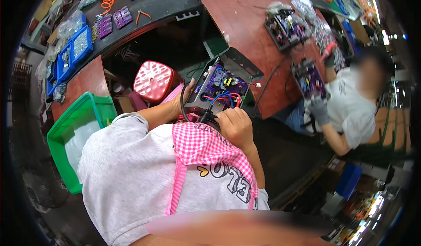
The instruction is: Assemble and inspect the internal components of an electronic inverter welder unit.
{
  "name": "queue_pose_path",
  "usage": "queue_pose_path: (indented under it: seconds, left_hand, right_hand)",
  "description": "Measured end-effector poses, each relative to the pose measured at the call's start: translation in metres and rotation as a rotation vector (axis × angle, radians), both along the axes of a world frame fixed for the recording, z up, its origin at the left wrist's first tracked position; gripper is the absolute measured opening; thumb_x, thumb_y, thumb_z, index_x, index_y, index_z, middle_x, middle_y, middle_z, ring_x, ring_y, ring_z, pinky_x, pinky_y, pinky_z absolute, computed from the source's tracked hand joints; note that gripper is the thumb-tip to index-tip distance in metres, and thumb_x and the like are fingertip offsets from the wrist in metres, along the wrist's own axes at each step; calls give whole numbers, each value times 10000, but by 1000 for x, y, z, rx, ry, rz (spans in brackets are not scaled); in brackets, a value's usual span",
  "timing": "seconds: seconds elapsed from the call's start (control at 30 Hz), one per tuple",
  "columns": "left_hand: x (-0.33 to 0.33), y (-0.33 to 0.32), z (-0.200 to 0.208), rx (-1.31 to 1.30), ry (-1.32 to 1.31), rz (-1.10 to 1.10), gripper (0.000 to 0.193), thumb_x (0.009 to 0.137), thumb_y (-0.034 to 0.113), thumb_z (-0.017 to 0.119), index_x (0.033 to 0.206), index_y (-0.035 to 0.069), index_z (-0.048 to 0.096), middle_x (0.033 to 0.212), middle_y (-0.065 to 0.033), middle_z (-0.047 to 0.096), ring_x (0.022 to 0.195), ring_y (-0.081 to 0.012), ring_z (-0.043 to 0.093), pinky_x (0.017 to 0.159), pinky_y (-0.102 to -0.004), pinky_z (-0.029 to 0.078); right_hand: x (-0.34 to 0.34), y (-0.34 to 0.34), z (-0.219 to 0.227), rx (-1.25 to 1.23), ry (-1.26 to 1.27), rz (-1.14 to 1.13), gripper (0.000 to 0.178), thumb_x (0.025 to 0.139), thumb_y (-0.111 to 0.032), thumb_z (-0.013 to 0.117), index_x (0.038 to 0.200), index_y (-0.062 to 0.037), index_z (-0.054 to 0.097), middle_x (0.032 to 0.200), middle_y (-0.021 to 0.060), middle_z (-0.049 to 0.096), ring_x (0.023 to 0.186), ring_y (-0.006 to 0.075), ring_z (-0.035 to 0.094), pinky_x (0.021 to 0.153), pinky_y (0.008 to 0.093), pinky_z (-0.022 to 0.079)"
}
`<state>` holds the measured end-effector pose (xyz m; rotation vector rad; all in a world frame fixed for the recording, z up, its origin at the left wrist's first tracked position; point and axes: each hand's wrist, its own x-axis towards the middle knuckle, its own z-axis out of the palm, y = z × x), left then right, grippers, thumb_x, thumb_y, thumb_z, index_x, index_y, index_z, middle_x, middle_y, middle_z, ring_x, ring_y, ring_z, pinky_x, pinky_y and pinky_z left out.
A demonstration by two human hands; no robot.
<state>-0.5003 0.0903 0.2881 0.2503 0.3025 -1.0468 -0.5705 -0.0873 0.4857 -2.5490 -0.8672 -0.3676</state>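
Observation:
An open black metal case (199, 101) rests at my lap, its lid or side panel (241, 62) tilted up at the far right. Inside sits a purple circuit board (221, 80) with a yellow component and red and blue wires. My left hand (186, 99) grips the case's left side, with some fingers hidden. A thick black cable (182, 101) loops beside that hand and meets the case at its near edge. There, close to the cable's entry, my right hand (234, 124) is closed in a pinch. What its fingertips hold is hidden.
A red stool (151, 83) and green bin (66, 134) stand left. Blue trays (81, 44), purple boards (104, 26) and orange-handled pliers (142, 14) lie on the dark bench. At right, a gloved co-worker (351, 97) handles another open unit (309, 79) beside a reddish tabletop (241, 22).

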Motion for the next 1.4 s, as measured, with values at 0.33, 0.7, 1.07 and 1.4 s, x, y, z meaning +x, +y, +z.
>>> queue_pose_path:
  seconds: [0.33, 0.7, 1.07, 1.4]
  left_hand:
    - [85, -73, -188, -134, -95, -19, 806, 906, 723, 402, 1214, 2, 590, 1093, -183, 691, 906, -291, 687, 872, -433, 540]
    - [273, -78, -281, 838, -414, 467, 421, 981, 380, 474, 1022, 12, 675, 902, -128, 702, 772, -247, 635, 711, -346, 494]
    - [148, -109, -349, 1362, -320, 791, 639, 960, 436, 523, 1399, -21, 437, 1366, -239, 525, 1282, -338, 495, 1070, -378, 377]
    - [240, -122, -381, 1494, -625, 545, 641, 966, 439, 497, 1429, 9, 391, 1420, -276, 437, 1328, -359, 425, 1111, -404, 317]
  right_hand:
    - [40, -60, -166, -25, -96, -192, 83, 809, -61, 658, 872, -43, 608, 803, 113, 557, 755, 329, 543, 674, 431, 445]
    - [208, -57, -278, 47, -203, -297, 104, 913, -89, 585, 892, 9, 612, 825, 171, 572, 803, 383, 554, 740, 465, 445]
    - [120, -66, -369, 47, -148, -8, 154, 792, -122, 685, 920, -51, 636, 763, 100, 516, 691, 296, 527, 609, 407, 428]
    - [185, -71, -368, 45, -195, -112, 135, 838, -116, 656, 945, -38, 631, 811, 96, 537, 725, 278, 529, 647, 387, 439]
